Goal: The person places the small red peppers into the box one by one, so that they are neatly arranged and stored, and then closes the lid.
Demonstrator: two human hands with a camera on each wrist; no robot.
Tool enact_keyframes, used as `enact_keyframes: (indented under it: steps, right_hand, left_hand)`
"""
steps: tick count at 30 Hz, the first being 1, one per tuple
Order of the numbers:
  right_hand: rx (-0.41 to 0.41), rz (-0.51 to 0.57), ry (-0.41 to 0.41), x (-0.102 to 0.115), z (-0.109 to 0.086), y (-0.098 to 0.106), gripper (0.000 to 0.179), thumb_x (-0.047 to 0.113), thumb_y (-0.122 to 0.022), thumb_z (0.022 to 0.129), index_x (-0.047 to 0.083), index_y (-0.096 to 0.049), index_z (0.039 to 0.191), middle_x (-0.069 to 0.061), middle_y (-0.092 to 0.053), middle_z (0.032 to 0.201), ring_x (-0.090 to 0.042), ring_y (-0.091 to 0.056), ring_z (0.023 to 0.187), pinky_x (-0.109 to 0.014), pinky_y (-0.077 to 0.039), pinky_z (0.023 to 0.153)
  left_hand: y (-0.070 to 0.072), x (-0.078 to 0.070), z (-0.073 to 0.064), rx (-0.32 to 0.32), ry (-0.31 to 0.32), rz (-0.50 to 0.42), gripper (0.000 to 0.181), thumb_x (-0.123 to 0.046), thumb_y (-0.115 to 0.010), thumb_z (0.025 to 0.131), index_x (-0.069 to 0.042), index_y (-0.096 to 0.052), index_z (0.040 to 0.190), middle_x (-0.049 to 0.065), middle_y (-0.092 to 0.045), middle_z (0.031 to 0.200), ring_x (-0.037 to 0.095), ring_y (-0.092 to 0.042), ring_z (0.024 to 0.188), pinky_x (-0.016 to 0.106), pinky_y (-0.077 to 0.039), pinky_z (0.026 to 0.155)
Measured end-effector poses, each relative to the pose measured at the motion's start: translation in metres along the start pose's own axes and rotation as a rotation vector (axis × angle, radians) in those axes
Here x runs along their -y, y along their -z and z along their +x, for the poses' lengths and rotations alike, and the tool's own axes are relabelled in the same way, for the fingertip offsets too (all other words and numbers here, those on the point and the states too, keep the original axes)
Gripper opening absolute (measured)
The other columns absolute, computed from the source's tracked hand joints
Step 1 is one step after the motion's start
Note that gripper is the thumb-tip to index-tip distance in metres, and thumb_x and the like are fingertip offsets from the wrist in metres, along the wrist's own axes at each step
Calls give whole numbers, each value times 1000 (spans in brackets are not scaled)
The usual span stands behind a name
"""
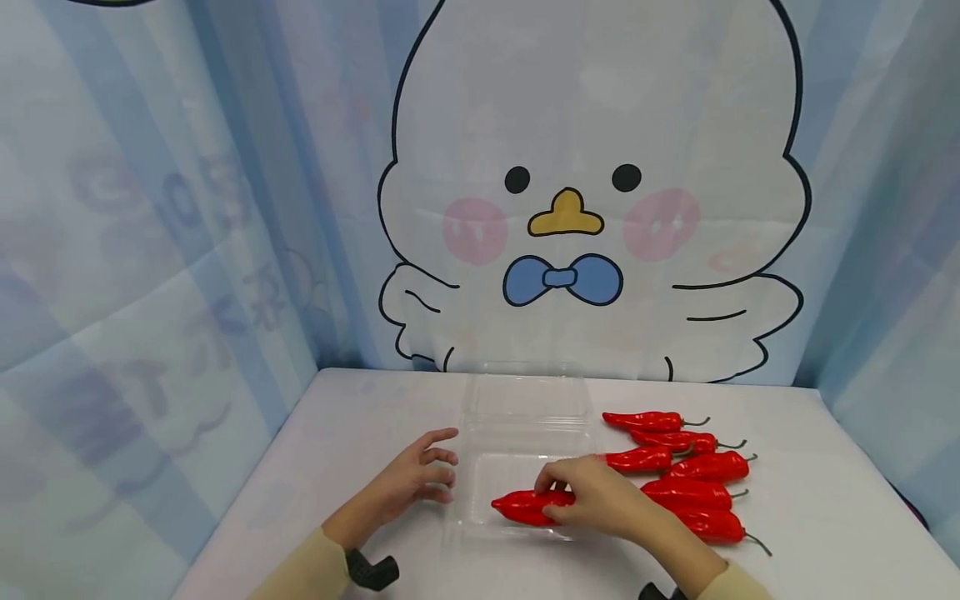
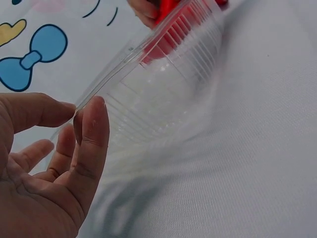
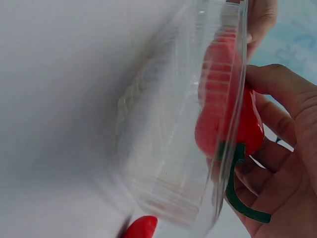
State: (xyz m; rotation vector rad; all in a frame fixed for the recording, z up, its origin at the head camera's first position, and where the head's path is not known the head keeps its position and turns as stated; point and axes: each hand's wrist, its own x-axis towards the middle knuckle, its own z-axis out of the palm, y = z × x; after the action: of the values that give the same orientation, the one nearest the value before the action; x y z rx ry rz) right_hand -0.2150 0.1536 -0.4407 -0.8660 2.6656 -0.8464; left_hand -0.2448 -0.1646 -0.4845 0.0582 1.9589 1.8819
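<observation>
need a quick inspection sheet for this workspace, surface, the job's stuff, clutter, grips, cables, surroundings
Surface: white table.
Container: clear plastic, lid open toward the back.
Loose peppers: six visible, red, in a close group right of the container.
Held pepper: red, at the container's near part; whether it touches the bottom can't be told.
Clutter: nothing seen.
Left grip: at the container's left rim; whether it pinches can't be told.
Right grip: holds the held pepper.
Cables: nothing certain; a dark sliver past the table's right edge is too small to identify.
Surroundings: pale blue-and-white hangings, with a cartoon bird behind the table.
</observation>
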Motion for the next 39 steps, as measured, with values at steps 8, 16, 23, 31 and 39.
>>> enact_keyframes:
  steps: [8,16,23,31,39]
  right_hand:
    - [6,-5,30,3,6,-10,21,26,-82,84,28,-74,104,19,-69,95,0,-60,83,-22,-56,78]
    - [6,-8,46,6,12,-17,20,23,-81,85,27,-74,104,19,-68,92,0,-59,82,-22,-56,78]
    - [15,-8,70,8,19,-26,15,19,-78,87,27,-74,100,20,-67,88,0,-58,80,-23,-55,76]
    - [62,44,65,6,24,-34,12,21,-76,90,23,-74,102,18,-68,90,1,-58,80,-21,-55,77]
    - [109,88,41,3,23,-36,17,25,-73,94,22,-76,110,15,-72,98,1,-60,85,-24,-57,84]
  left_hand:
    - [1,-1,0,11,-11,9,73,-5,-69,93,-12,-36,158,19,-59,126,21,-63,92,33,-63,78]
    - [0,-1,2,7,-12,9,73,-3,-69,92,-10,-36,157,19,-59,124,21,-63,90,33,-63,76]
    - [-1,-1,1,5,6,22,74,-3,-70,92,-11,-35,157,19,-59,124,22,-63,89,34,-63,77]
    - [3,3,2,13,9,24,77,-4,-71,90,-12,-34,157,17,-60,123,21,-64,91,33,-63,77]
    - [2,2,1,17,6,27,76,-4,-71,91,-12,-35,158,18,-59,123,21,-63,90,33,-63,77]
